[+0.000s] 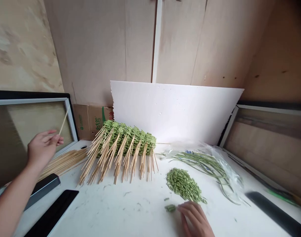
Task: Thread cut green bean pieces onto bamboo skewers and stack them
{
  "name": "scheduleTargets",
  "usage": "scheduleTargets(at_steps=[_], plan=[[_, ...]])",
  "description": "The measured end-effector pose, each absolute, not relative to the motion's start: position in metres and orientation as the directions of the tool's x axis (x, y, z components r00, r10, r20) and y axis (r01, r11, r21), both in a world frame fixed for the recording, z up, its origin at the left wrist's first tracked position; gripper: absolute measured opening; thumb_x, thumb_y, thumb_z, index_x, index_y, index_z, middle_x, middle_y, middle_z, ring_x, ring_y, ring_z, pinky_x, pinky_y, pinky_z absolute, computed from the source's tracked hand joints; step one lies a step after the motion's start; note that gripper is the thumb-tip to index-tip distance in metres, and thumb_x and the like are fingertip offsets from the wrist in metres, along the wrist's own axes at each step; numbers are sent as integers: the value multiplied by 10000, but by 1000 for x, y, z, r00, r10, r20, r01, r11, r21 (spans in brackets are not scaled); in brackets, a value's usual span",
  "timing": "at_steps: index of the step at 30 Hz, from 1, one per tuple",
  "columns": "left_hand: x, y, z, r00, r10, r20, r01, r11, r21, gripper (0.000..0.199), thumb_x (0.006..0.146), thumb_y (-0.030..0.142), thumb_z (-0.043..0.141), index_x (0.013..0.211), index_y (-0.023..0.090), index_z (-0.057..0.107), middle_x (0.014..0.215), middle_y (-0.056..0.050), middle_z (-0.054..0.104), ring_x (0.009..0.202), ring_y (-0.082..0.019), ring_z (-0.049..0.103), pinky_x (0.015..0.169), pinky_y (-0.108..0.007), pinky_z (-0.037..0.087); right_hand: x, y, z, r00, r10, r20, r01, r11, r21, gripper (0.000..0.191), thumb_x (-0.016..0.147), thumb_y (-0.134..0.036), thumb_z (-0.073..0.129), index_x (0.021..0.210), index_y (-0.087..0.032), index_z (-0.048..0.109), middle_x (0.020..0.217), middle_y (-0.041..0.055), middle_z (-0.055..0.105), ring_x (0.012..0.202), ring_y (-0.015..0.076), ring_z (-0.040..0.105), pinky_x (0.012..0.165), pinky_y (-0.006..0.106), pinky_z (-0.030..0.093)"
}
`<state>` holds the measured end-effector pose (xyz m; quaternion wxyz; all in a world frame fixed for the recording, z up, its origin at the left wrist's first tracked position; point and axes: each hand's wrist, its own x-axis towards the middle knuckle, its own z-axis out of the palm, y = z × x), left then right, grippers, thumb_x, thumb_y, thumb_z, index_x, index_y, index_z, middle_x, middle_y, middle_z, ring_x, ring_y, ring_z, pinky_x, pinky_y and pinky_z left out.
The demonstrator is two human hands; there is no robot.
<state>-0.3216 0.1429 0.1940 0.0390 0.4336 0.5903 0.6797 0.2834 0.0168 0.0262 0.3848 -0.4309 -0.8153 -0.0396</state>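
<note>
My left hand (43,146) is raised at the left, its fingers closed on one thin wooden skewer (64,121) that points up and right. Below it lies a bundle of loose skewers (66,161). My right hand (193,217) rests low on the table, fingers together and curled, beside a small group of cut green pieces (170,208); whether anything is between its fingertips is hidden. Just above that hand is a pile of cut green stem pieces (182,184). Skewers threaded with green pieces (125,136) are stacked at the centre left, their bare ends toward me.
Long green stems (205,164) lie on a clear plastic bag (229,164) at the right. Dark flat objects (53,214) lie at the left front, another (276,210) at the right. A white board (175,112) and a cardboard box (91,120) stand behind the white table (121,210).
</note>
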Motion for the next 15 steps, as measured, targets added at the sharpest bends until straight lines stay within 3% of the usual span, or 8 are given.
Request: scheduleTargets(at_steps=[4,8,12,15], plan=[[-224,103,178,-442,682,582,517,-336,787,507,919,554,624,1204,135,660,928,-72,718,668,-138,597,656,-283,561,283,18,19,-280,704,652,725,600,-338,270,989,-197,542,1211,-264,681,1135,131,719,1083,315,663,907,485,589],[-139,71,139,-247,816,523,595,-298,747,422,932,568,593,1138,218,709,1019,-102,763,910,-269,719,782,-378,603,284,20,13,-250,727,639,730,575,-369,264,1010,-215,515,1203,-253,691,1104,123,722,1055,307,660,894,481,574],[-84,55,97,-5,869,494,621,-384,683,340,957,554,553,1009,267,727,992,-126,741,822,-270,699,722,-395,594,279,25,21,-281,739,613,749,568,-341,286,1021,-208,502,1225,-259,697,1102,114,725,1057,307,640,892,468,550],[-65,50,75,57,869,492,584,-429,690,324,982,528,531,970,262,716,992,-120,718,785,-255,679,714,-388,576,271,34,36,-309,759,573,789,541,-291,285,1009,-194,532,1197,-270,733,1062,106,737,1043,317,621,869,454,531]])
